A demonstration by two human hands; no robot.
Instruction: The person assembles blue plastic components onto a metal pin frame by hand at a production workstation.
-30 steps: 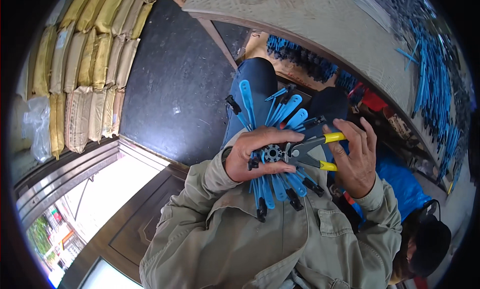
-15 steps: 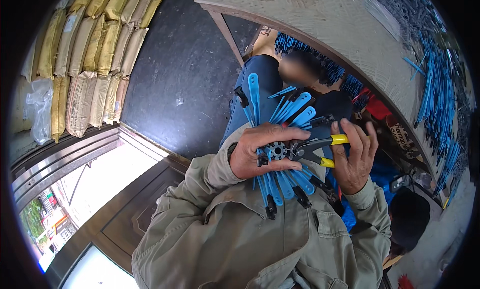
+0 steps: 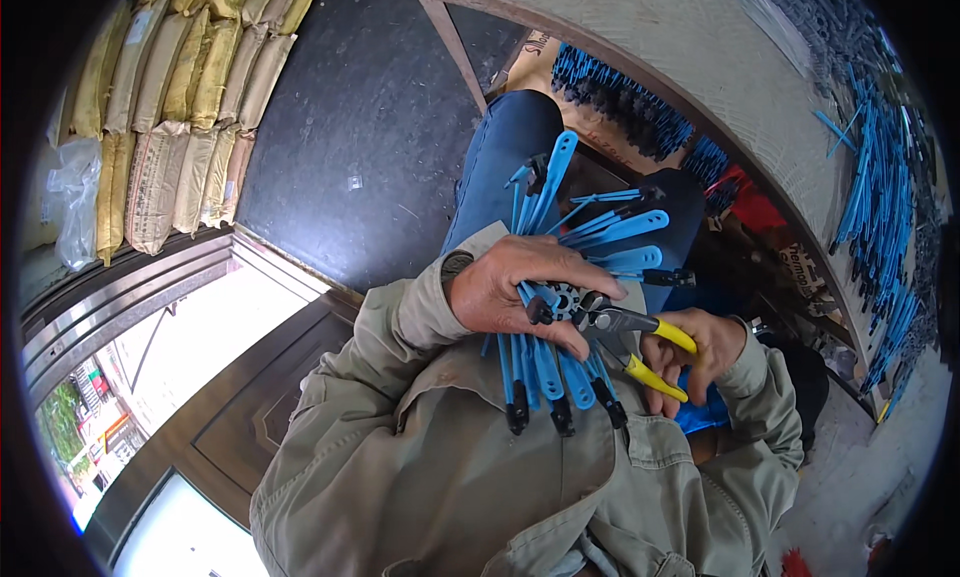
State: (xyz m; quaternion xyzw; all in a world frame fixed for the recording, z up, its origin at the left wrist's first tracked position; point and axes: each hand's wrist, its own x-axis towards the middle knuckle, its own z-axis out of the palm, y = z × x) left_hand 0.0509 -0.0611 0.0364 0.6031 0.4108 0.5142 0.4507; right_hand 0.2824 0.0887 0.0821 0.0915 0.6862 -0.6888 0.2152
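Around the disc [image 3: 566,299], blue strips [image 3: 548,369] are clasped by the left hand [image 3: 505,285]; right of it, pliers [image 3: 628,320] by the right hand [image 3: 714,343].

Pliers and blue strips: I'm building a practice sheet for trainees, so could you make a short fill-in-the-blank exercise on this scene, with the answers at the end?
1. The pliers have ______ handles.
2. The person's ______ hand grips the bundle of blue strips.
3. The clips on some of the strip ends are ______ in colour.
4. The stacked sacks stand toward the picture's upper ______ corner.

Missing words: yellow; left; black; left.
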